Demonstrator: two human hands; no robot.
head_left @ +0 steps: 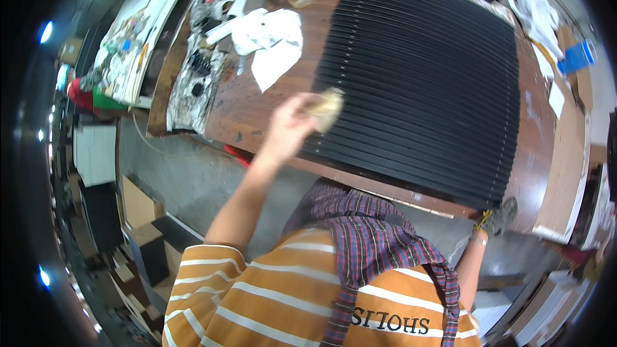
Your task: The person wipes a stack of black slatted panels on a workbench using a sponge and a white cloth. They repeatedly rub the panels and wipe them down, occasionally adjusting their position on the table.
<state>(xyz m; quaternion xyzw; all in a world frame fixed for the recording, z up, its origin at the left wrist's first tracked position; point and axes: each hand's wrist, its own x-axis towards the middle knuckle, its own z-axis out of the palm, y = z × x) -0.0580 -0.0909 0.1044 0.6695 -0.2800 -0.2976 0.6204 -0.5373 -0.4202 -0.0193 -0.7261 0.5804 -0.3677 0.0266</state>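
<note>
The brown bench (257, 112) carries a broad row of black strips (424, 90), side by side from its near edge almost to its far edge, right of the middle. Crumpled white sheets (279, 42) lie toward the far left corner. The hands are well apart: the gloved right hand (500, 218) is by the near right corner, its grip unclear; the bare left hand (289, 125) pinches a yellowish pad (329, 110) at the strips' left border.

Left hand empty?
No, the left hand holds a pale yellow pad at the left edge of the black strips.
</note>
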